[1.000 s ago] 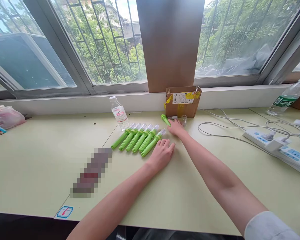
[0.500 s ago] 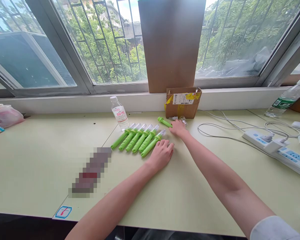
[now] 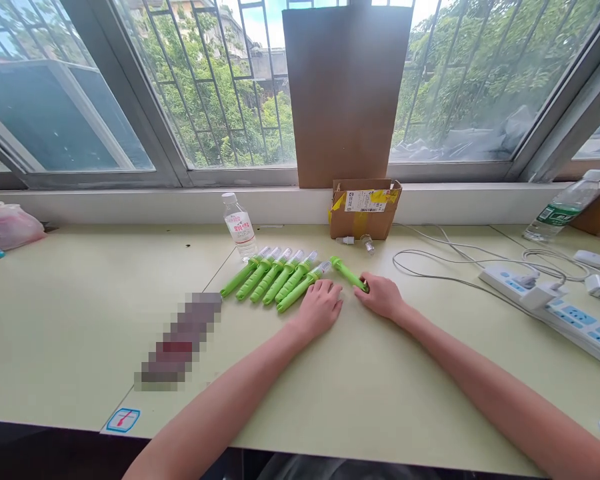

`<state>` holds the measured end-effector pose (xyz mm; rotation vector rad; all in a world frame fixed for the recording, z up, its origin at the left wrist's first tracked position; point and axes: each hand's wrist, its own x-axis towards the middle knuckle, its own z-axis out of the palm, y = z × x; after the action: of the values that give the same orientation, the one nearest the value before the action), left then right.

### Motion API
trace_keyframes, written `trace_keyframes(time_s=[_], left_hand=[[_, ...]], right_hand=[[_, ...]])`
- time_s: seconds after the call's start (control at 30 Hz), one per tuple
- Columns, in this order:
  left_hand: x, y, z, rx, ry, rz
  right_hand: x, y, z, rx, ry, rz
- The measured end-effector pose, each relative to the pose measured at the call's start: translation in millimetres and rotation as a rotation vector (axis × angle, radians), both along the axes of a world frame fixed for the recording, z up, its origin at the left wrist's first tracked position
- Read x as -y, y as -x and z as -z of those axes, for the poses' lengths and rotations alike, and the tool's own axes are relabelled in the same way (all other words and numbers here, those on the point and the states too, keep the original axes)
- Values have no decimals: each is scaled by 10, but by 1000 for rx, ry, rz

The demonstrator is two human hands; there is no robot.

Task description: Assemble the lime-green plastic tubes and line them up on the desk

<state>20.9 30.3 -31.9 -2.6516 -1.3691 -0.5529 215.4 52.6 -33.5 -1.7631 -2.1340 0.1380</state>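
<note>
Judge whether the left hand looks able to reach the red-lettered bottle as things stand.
Probably yes. The bottle stands beyond the green tubes, so the left hand would likely have to pass over them, but nothing taller seems in the way.

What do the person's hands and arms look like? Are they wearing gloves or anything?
No gloves! The left hand and right hand are ordinary bare hands with slim fingers. No watch or bracelet shows on either wrist, and no sleeves show on the forearms. The fingernails are too small to make out.

bare left hand (image 3: 321,307), bare right hand (image 3: 381,295), dark grey clothing (image 3: 305,468) below
</note>
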Motion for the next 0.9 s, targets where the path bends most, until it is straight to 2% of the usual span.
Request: trace_keyframes(time_s=[0.13,0.27,0.37,0.5,0.6,0.7,0.8,0.9], left_hand=[[-19,12,11,23,16,-24],[-28,30,-2,49,31,-4],[-18,33,-21,71,55,5],[13,12,-53,118,96,-15],[26,-13,-80,240,182,-48],[20,-29,-102,382,279,-113],[14,-24,-120,595,409,-130],[30,-11,-140,818,497,-89]], right_hand=[[251,-188,-38,-144,37,35],[290,-220,-117,-434,149,78],[296,-169,-108,-378,89,60],[388,-66,-33,-162,-29,-139],[481,2,-10,-29,-82,-214],[558,71,-20,-3,-82,-305],[598,143,-33,-146,-27,-370],[567,172,-48,-459,81,-344]])
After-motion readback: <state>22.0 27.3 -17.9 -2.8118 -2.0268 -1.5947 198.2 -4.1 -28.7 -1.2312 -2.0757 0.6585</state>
